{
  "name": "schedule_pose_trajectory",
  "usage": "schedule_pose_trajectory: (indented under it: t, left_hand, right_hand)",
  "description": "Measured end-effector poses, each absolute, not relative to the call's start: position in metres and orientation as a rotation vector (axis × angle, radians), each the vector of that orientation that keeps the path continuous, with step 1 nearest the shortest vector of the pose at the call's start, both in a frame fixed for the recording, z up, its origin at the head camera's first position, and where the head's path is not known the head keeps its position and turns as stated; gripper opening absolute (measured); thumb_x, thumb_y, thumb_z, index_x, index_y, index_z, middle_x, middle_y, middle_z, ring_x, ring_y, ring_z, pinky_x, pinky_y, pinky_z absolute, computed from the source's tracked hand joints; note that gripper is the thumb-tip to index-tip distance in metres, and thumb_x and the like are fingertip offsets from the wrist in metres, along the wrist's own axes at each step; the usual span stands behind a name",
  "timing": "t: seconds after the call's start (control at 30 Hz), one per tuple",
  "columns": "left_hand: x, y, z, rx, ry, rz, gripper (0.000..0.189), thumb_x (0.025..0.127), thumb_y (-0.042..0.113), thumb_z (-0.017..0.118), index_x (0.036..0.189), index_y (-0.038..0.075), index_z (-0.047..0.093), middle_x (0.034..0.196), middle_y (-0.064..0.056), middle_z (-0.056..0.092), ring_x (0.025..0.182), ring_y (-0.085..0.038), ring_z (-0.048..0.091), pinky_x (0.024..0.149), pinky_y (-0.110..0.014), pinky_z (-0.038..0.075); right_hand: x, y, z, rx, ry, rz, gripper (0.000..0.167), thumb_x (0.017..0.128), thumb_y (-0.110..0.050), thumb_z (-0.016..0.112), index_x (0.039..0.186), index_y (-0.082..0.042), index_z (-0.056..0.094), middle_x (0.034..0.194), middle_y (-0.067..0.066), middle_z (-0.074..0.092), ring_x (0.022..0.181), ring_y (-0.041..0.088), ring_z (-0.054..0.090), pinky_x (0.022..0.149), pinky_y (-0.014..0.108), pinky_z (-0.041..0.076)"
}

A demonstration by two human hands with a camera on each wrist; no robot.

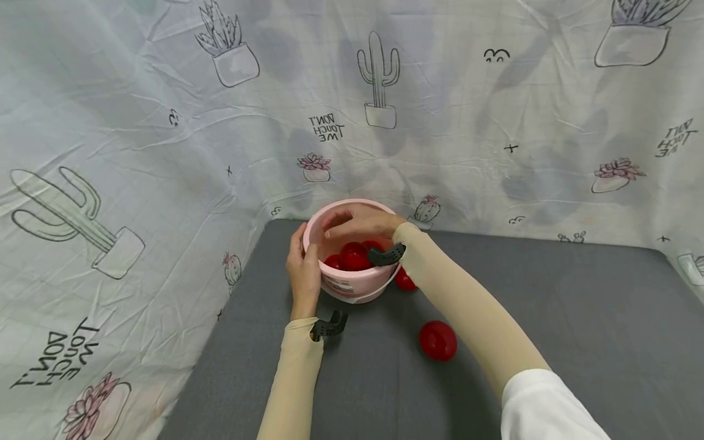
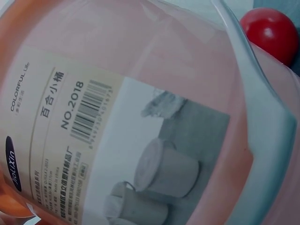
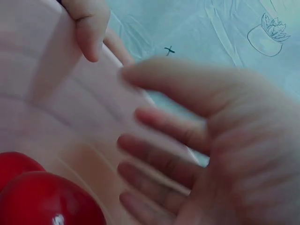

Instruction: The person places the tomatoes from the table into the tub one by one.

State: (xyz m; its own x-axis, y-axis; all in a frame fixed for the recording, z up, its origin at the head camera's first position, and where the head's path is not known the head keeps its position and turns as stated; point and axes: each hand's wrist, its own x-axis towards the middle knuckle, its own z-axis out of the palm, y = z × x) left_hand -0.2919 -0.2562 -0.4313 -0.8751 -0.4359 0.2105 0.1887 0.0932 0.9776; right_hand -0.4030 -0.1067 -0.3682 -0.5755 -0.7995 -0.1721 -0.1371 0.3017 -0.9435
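Pink bucket [image 1: 371,285] sits on the grey table [image 1: 379,385], close to the printed cloth [image 1: 467,153] behind it, its mouth facing up toward the person. The left hand [image 1: 304,270] grips the rim on the near left side, thumb over the inner edge and the other fingers outside, probably to steady the bucket while the other arm reaches in. The right hand [image 1: 363,225] is over the mouth, its fingers spread wide and holding nothing, as the right wrist view shows; its palm and fingers are turned inward, which keeps them within the rim. Several red balls [image 1: 354,256] lie together at the bottom, likely gathered there by the curved wall; the strap [image 1: 387,255] on the right wrist covers part of them, so I cannot give a sure count. The pale handle [image 2: 265,98] hangs down outside, leaving the mouth free for reaching. One loose ball [image 1: 406,280] rests just beside the bucket, partly behind the right forearm, and a nearer ball [image 1: 438,341] lies apart on the table.
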Motion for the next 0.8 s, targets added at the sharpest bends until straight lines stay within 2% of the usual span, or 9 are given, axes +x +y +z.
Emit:
schedule_pose_trajectory:
  t: [0.13, 0.33, 0.5, 0.63, 0.8]
  left_hand:
    - [-0.289, -0.256, -0.435, 0.258, -1.930, -1.861, 0.051, 0.099, 0.018, 0.045, 0.150, 0.014, 0.048, 0.151, -0.004, 0.053, 0.134, -0.024, 0.054, 0.115, -0.047, 0.043]
    - [-0.283, -0.256, -0.440, 0.256, -1.953, -1.864, 0.050, 0.099, 0.018, 0.046, 0.149, 0.016, 0.048, 0.151, -0.004, 0.053, 0.134, -0.025, 0.054, 0.115, -0.048, 0.043]
    - [-0.283, -0.258, -0.436, 0.255, -1.943, -1.875, 0.051, 0.099, 0.017, 0.046, 0.150, 0.017, 0.047, 0.153, -0.004, 0.051, 0.136, -0.026, 0.052, 0.116, -0.049, 0.042]
    - [-0.286, -0.259, -0.431, 0.242, -1.939, -1.885, 0.053, 0.098, 0.017, 0.046, 0.151, 0.017, 0.046, 0.155, -0.004, 0.049, 0.138, -0.026, 0.051, 0.116, -0.049, 0.041]
    - [-0.287, -0.258, -0.433, 0.235, -1.924, -1.892, 0.053, 0.098, 0.018, 0.046, 0.151, 0.017, 0.046, 0.155, -0.004, 0.049, 0.138, -0.026, 0.050, 0.117, -0.049, 0.041]
  right_hand:
    - [-0.397, -0.104, -0.367, -0.779, 1.817, -1.425, 0.047, 0.090, -0.035, 0.072, 0.133, -0.016, 0.062, 0.134, 0.009, 0.064, 0.131, 0.040, 0.054, 0.115, 0.059, 0.039]
    - [-0.389, -0.099, -0.365, -0.742, 1.758, -1.585, 0.047, 0.095, -0.032, 0.066, 0.137, -0.010, 0.059, 0.140, 0.011, 0.061, 0.134, 0.030, 0.055, 0.118, 0.051, 0.039]
    - [-0.382, -0.087, -0.343, -0.833, 1.772, -1.619, 0.049, 0.097, -0.026, 0.064, 0.139, -0.002, 0.056, 0.145, 0.021, 0.056, 0.138, 0.038, 0.051, 0.120, 0.053, 0.036]
    - [-0.372, -0.070, -0.313, -0.968, 1.842, -1.642, 0.041, 0.099, -0.019, 0.058, 0.136, 0.000, 0.057, 0.142, 0.027, 0.055, 0.135, 0.039, 0.053, 0.118, 0.057, 0.037]
    - [-0.351, -0.046, -0.299, -1.038, 1.844, -1.714, 0.035, 0.099, -0.018, 0.058, 0.132, -0.007, 0.061, 0.133, 0.015, 0.065, 0.127, 0.029, 0.061, 0.114, 0.050, 0.044]
